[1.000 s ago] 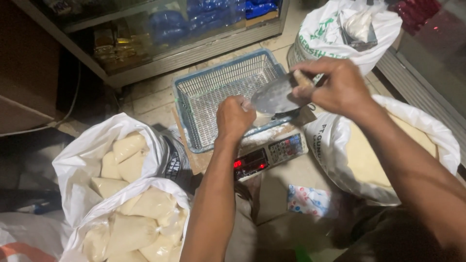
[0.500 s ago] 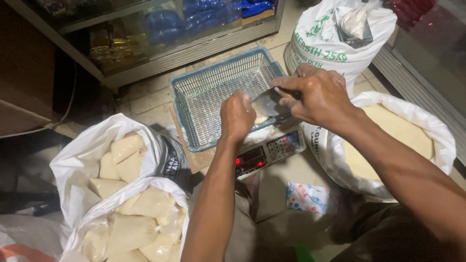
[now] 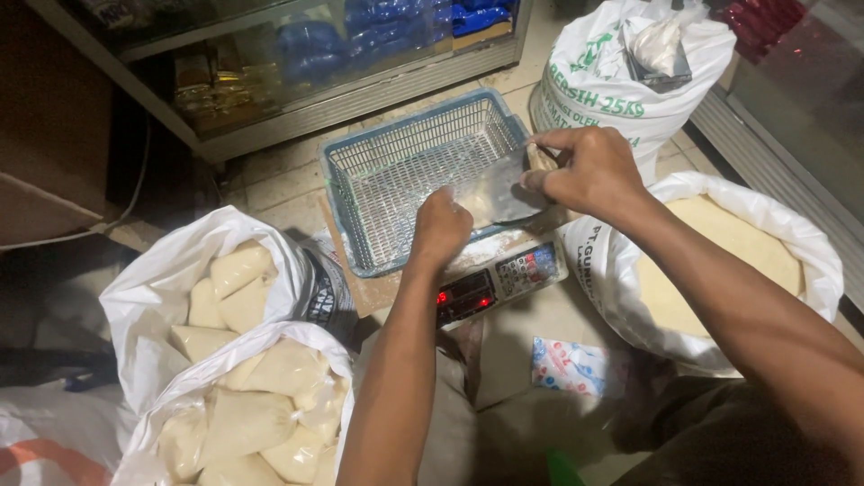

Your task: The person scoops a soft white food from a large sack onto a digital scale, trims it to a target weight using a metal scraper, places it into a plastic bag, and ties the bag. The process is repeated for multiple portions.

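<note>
Head view. My right hand (image 3: pixel 589 171) had dropped from its raised position a second earlier to the rim of the blue basket (image 3: pixel 396 171), still pinching the clear plastic bag (image 3: pixel 499 189) by its upper edge. My left hand (image 3: pixel 441 225) gripped the bag's lower corner, so the bag was now stretched flat over the basket on the digital scale (image 3: pixel 499 279). The open flour sack (image 3: pixel 720 261) lay just right.

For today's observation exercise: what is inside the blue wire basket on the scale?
The blue wire basket shows only a dusting of white powder on its mesh floor. The clear plastic bag, held by the left hand and right hand, covers its right corner, hiding what lies beneath.
</note>
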